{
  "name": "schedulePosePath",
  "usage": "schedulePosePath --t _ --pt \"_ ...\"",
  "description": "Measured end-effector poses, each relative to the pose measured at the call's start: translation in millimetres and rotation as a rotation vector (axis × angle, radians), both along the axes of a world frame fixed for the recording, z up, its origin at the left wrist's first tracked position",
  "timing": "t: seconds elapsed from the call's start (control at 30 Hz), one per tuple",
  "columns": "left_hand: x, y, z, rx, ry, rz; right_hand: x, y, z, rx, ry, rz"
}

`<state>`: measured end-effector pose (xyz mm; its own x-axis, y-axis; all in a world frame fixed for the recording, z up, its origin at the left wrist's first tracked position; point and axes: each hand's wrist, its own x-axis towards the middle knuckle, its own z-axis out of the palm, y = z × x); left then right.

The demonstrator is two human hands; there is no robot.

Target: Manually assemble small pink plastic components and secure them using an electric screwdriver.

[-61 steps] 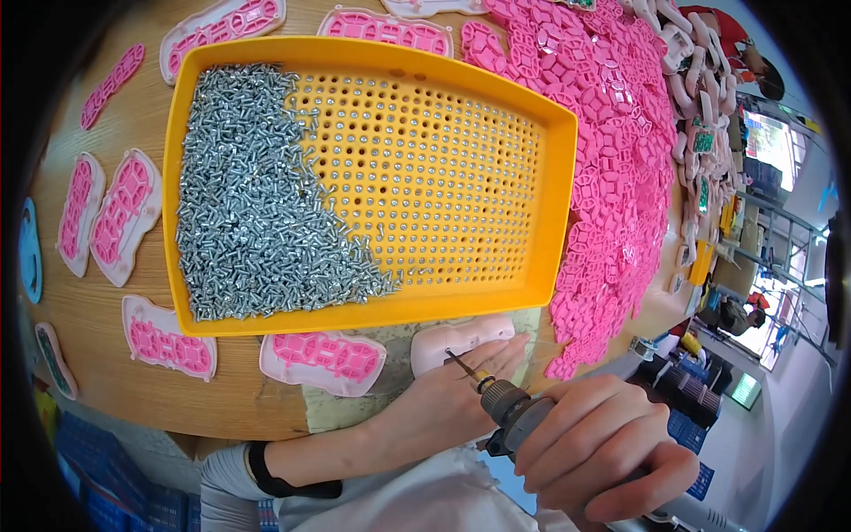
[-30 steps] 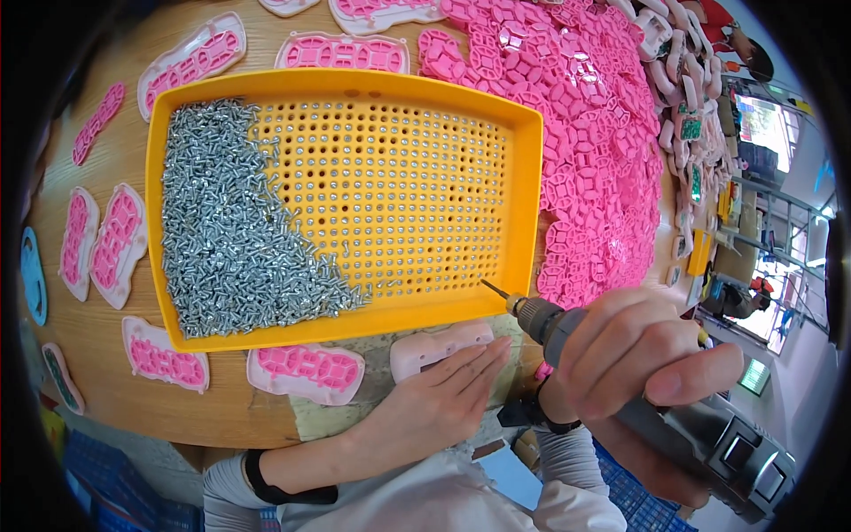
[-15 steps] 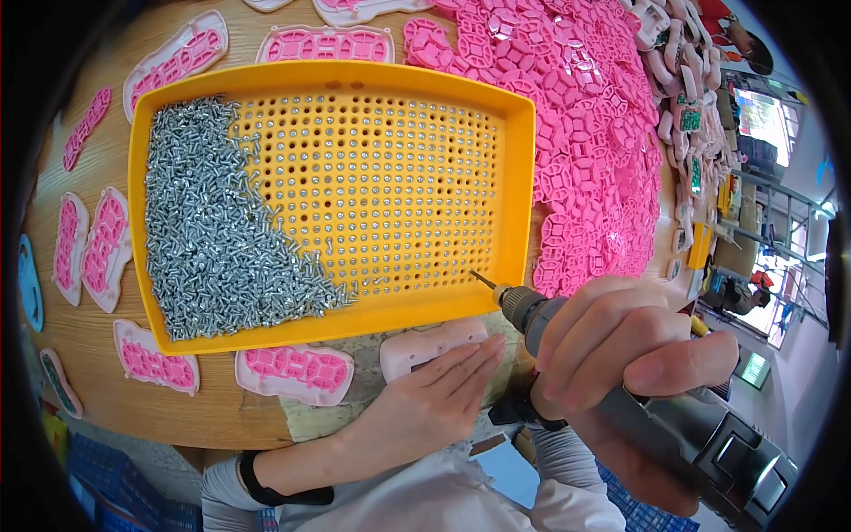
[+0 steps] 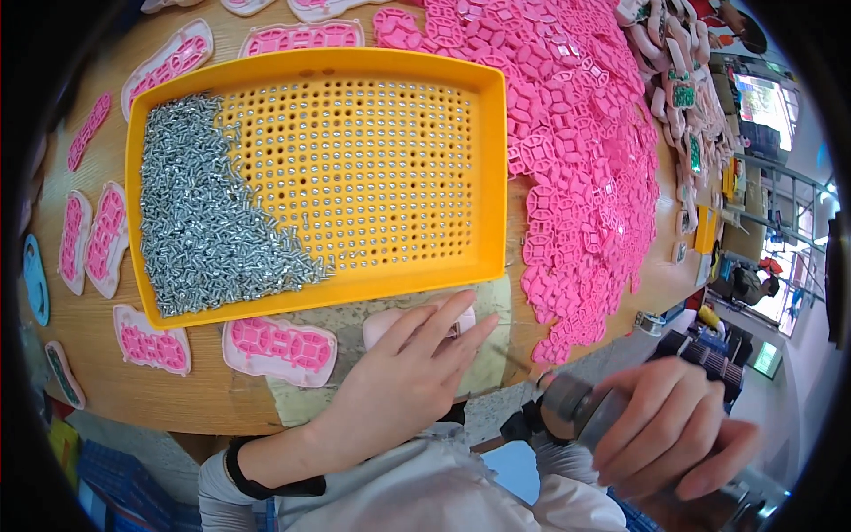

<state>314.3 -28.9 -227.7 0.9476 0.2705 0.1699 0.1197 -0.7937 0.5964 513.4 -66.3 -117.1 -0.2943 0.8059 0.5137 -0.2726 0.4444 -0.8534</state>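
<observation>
And out of the yellow tray [image 4: 489, 177] now, away from the holes by its near right corner, back toward the near right! Blurred mid-swing, the grey power screwdriver [image 4: 567, 397], in the grip of the right hand [image 4: 665, 426], fingers curled round its body. Changed too at the left hand [image 4: 390, 386]: from flat along the near side a moment ago to right over the top of the pale pink casing [image 4: 383, 326], fingers stretched out and a little apart, no telling about a hidden thumb or any grip underneath. Meaning, most likely, a stage between tray and casing, in contact with neither at the tool's end.

And the casing itself: on the grey-green mat [image 4: 495, 306], just beside the tray's near wall, toward the right. Smooth, rounded, mostly hidden under the hand; plain at the left end, with a dark patch in a glimpse between fingers. Smallest of all, the thin bit [image 4: 516, 359]: to the right of the casing, apart from it, smeared by motion. A screw on the tip? Impossible to make out.
</observation>
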Motion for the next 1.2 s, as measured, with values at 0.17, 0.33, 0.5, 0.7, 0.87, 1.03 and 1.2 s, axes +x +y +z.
schedulePosePath --t 0.17,0.33,0.5,0.7,0.87,1.03,1.2 --pt "1.0 -2.9 -3.6 -0.005 -0.02 0.023 -13.5 -13.7 -15.1 -0.03 0.023 0.015" --pt "2.8 -6.9 -3.2 -0.107 -0.012 0.076 -21.6 -24.4 -25.0 -0.085 -0.075 -0.175" --pt "0.8 -10.5 -2.4 -0.261 0.025 0.137 -35.5 -26.9 -38.2 -0.076 -0.076 -0.291" --pt "-1.1 -13.9 -4.9 -0.345 0.038 0.18 -41.2 -16.9 -48.3 -0.033 0.004 -0.144" --pt "0.2 -14.0 -6.0 -0.236 -0.008 0.146 -43.1 -7.6 -47.3 -0.039 0.144 -0.141" --pt "-2.2 -6.1 -4.3 0.025 0.018 0.024 -24.6 16.6 -16.3 0.007 0.047 0.06" --pt "-2.6 -4.0 -2.2 0.101 0.014 -0.014 -10.7 43.5 -17.6 0.186 0.02 0.021"
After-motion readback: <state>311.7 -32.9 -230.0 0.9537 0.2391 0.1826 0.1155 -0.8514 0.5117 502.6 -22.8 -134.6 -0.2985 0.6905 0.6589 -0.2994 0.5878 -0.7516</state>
